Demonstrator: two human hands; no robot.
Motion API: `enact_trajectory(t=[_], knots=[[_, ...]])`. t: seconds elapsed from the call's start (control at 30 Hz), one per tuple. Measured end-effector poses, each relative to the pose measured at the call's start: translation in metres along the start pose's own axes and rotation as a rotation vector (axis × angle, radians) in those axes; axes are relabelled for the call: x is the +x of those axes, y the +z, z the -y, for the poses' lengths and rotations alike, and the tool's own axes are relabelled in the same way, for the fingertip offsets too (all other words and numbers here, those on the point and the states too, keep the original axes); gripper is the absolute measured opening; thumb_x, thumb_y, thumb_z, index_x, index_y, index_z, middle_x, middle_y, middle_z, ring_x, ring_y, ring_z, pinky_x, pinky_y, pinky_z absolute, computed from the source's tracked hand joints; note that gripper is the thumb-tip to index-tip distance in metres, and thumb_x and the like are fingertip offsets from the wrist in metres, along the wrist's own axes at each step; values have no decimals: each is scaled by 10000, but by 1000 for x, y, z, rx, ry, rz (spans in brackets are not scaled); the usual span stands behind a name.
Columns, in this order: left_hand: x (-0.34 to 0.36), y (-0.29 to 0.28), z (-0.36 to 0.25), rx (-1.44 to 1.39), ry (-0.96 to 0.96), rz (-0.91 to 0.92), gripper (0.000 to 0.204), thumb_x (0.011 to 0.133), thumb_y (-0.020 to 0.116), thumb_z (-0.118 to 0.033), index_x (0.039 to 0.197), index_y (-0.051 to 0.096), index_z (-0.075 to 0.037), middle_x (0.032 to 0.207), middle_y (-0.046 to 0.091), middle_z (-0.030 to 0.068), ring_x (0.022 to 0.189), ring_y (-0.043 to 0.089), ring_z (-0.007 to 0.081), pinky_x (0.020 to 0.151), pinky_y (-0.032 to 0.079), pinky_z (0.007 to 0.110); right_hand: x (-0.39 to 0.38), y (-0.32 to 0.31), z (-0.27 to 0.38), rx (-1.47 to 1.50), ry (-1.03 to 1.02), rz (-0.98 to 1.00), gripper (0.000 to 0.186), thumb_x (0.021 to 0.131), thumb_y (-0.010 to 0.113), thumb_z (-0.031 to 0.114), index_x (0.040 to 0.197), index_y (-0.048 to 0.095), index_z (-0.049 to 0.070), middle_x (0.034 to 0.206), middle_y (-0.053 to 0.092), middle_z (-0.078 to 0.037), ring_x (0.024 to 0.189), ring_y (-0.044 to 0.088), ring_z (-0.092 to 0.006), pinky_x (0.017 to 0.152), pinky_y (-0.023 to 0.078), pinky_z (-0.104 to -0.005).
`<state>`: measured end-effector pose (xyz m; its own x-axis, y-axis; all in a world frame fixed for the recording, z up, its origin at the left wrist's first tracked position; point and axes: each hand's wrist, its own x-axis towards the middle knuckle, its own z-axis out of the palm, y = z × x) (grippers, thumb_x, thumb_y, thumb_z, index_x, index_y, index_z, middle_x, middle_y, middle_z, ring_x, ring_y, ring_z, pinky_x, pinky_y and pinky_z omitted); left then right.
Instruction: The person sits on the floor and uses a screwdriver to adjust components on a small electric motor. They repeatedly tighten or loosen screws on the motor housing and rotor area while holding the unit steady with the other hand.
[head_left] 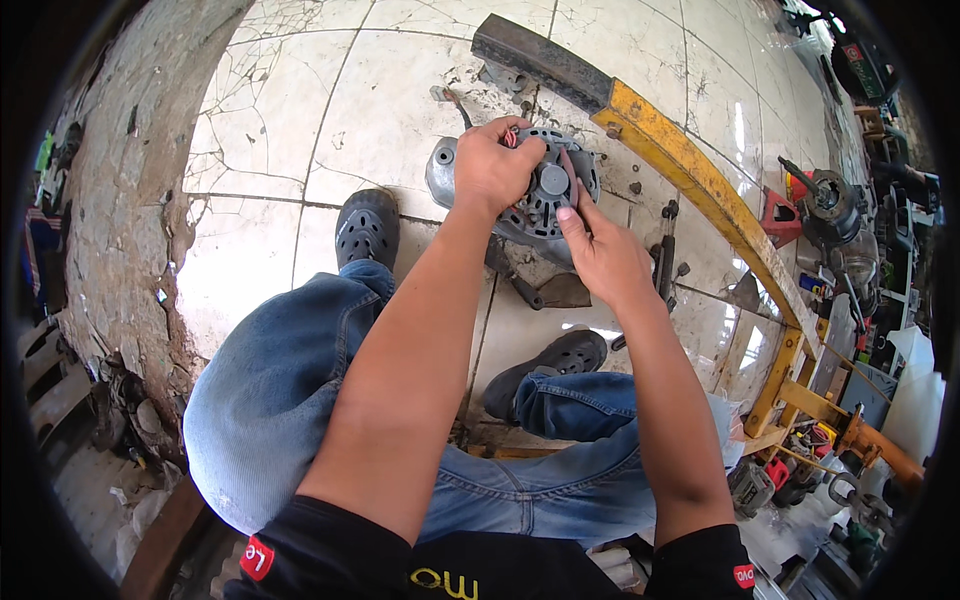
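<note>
A grey metal alternator (pixel 553 180) with a slotted round rear cover rests on the tiled floor between my feet. My left hand (pixel 492 170) is closed on its upper left side, thumb laid across the slotted cover. Short red wires (pixel 511 137) show beside those fingers. On the right side, my right hand (pixel 607 255) grips the alternator's edge, its thumb near the cover and its fingers partly hidden along the far side. A thin pinkish strip by these fingers is too small to make out.
A yellow steel frame (pixel 690 170) curves around the right, its dark end beyond the alternator. Dark rod-like tools (pixel 665 255) lie right of my hand. A red stand (pixel 781 218) and assorted machine parts crowd the far right. Rough broken concrete (pixel 125 180) borders the tiles (pixel 270 150) on the left.
</note>
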<state>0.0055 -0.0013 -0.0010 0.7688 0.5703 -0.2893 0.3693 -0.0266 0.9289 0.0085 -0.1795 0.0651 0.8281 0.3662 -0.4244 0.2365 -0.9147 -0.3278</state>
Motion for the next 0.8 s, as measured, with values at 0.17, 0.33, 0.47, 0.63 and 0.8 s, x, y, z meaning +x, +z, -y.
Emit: enact_trajectory(t=[0.17,0.33,0.47,0.63,0.8], knots=[[4,2,5,-24,13,-5,463,716,718,-331,1068,767,-34,924,715,187,883,678,302,880,534,365,-5,-10,-22,135,1,56,433,1031,466,442,1308,665,175,959,728,-188,925,701,-393,761,529,-453],[5,5,9,-21,25,-11,481,713,720,-342,1085,765,-41,973,711,205,928,678,316,908,529,370,-22,-28,-43,552,167,42,375,1026,511,344,1127,685,27,870,693,-110,721,718,-215,649,503,-310],[2,-2,1,-35,-29,75,542,717,724,-355,1167,740,-55,1036,710,218,984,678,318,933,523,371,-41,-39,-51,703,235,-95,386,1015,526,301,1120,683,-36,882,674,-76,664,664,-148,630,490,-278],[14,-4,14,39,-10,164,651,707,740,-358,1292,678,-77,1107,718,177,1003,688,287,928,525,349,-47,-39,-59,731,164,-184,323,963,623,237,1096,694,-49,851,670,-51,667,582,-98,624,456,-252],[27,-10,13,81,-32,258,680,696,747,-363,1305,669,-72,1125,721,157,1023,692,278,934,525,341,-47,-35,-57,842,122,-199,269,906,696,171,1079,701,-36,846,666,-11,725,527,-66,649,419,-238]])
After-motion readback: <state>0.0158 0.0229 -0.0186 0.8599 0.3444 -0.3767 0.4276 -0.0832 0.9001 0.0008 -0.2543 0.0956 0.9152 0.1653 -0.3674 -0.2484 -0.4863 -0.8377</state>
